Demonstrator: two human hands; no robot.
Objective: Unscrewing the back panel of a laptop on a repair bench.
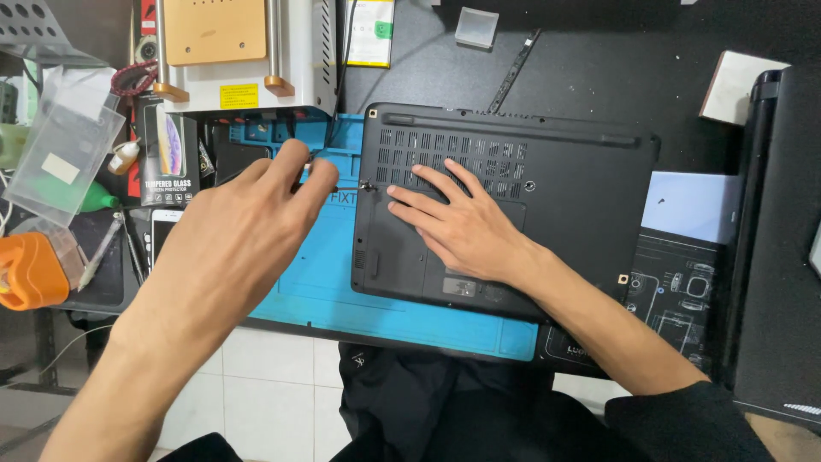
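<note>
Matte black plastic covers the underside of the laptop (547, 171), a flat rectangular slab with rounded corners, rows of narrow vent slots toward its far edge and a small label near its near edge. We have it lying bottom-up at the centre of the tabletop (599, 60), partly on a smooth blue rubber mat (308, 282) whose moulded trays show at 11 o'clock from the laptop.

Our right hand (466, 227) lies flat on the case, fingers spread and pointing toward 10 o'clock, pressing on the vents. Our left hand (248, 222) has its fingertips pressed together, pinching a thin screwdriver (346, 186) whose metal shaft runs toward 3 o'clock and meets a screw at the laptop's left edge.

At 12 o'clock from the left hand stands a white machine with a yellowish plate (214, 30). At 9 o'clock we see boxed screen protectors (167, 154), clear plastic sleeves (60, 154) and an orange tool (30, 269). At 3 o'clock from the laptop lie a pale blue sheet (693, 205) and a second dark device (778, 231).
</note>
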